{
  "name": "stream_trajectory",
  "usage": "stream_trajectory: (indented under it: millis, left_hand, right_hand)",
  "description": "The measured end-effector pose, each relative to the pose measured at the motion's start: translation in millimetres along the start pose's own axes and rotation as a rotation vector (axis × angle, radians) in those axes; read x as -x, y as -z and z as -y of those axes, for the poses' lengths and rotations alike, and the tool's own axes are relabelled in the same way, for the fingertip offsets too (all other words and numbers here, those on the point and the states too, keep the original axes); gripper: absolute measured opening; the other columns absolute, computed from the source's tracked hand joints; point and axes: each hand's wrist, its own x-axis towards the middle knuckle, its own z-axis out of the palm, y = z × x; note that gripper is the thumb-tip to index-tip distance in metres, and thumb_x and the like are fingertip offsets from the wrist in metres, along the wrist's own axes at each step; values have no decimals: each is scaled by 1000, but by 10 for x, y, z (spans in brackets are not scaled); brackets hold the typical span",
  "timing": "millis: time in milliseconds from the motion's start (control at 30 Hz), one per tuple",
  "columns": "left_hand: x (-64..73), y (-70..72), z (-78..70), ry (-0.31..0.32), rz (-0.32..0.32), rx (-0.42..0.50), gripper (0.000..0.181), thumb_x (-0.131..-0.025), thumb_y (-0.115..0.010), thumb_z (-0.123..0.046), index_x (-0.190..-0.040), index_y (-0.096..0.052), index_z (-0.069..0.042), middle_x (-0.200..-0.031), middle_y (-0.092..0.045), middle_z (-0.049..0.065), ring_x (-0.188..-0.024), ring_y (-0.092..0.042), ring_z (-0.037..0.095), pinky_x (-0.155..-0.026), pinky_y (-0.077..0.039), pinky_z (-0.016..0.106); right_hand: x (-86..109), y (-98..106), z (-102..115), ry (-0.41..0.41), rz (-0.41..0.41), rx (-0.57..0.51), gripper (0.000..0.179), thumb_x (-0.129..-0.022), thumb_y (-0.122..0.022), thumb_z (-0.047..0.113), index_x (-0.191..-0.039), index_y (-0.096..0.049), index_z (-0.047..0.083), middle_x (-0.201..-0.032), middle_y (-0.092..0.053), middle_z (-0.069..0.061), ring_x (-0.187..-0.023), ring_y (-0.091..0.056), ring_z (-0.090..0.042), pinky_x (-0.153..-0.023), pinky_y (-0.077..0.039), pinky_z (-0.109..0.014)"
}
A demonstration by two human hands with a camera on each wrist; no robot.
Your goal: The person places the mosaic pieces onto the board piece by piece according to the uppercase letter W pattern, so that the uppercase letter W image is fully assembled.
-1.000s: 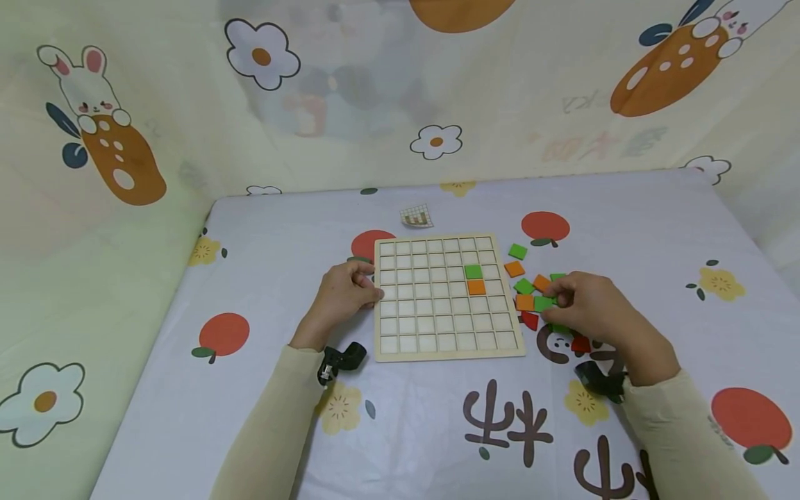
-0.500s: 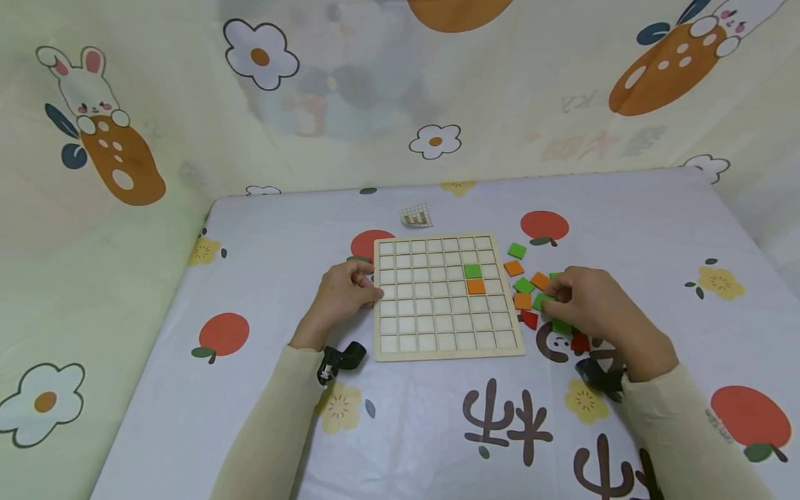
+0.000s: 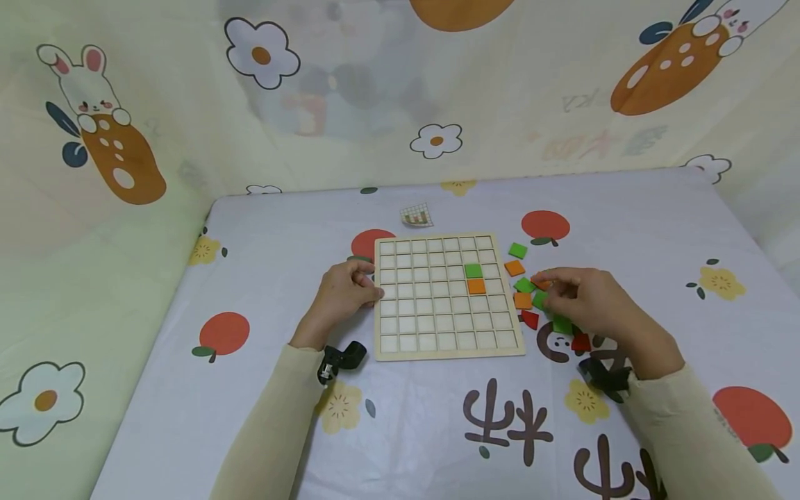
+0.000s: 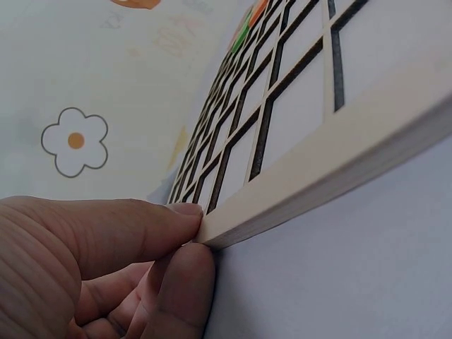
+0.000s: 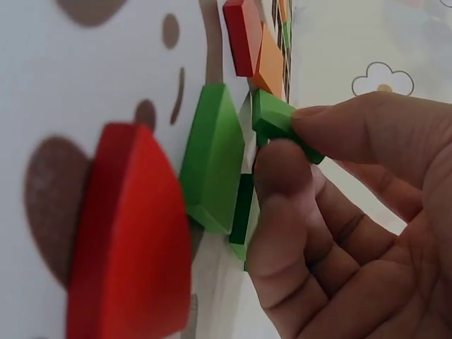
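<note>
A wooden grid board (image 3: 448,357) lies on the table with one green tile (image 3: 473,271) and one orange tile (image 3: 476,286) in its cells. My left hand (image 3: 345,288) pinches the board's left edge between thumb and finger, as the left wrist view shows up close. To the right of the board, my right hand (image 3: 584,298) reaches over a loose heap of tiles with thumb and index finger apart. Its thumb is at a green tile (image 5: 272,113) in the right wrist view. The index finger partly covers an orange tile in the head view.
Loose green, orange and red tiles lie along the board's right side, among them a red piece (image 3: 529,319) and a green tile (image 3: 517,251). A small printed paper (image 3: 417,215) lies behind the board. Patterned cloth covers the table and walls.
My right thumb and index finger have spread apart, the index moving over the orange tile. The green tile by the thumb has turned and shifted slightly. The left hand and board stay put.
</note>
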Motion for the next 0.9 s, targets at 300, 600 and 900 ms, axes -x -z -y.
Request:
stream_trajectory:
  millis: [300,600,900]
  left_hand:
    - [2,14,11,-12,8,4,48,-89,-80,-8,-133,-64,2,-87,-69,6,-70,-63,14,-65,-45,27]
    - [-2,16,7,-14,4,10,48,-88,-81,-8,-133,-64,2,-87,-69,6,-69,-63,14,-63,-44,27]
    - [-16,5,27,-13,1,7,48,-88,-81,-7,-132,-65,2,-87,-69,6,-69,-63,13,-63,-44,26]
  right_hand:
    - [-45,22,22,-50,68,-9,28,-94,-65,7,-118,-78,7,-98,-72,-8,-85,-58,-25,-60,-46,-29]
    - [-87,34,26,-65,108,-55,32,-85,-75,3,-117,-74,0,-97,-66,-9,-90,-56,-26,-63,-48,-27]
    - [-128,15,71,-110,104,15,32,-83,-80,6,-114,-72,-1,-93,-63,-11,-89,-56,-27,-67,-49,-31]
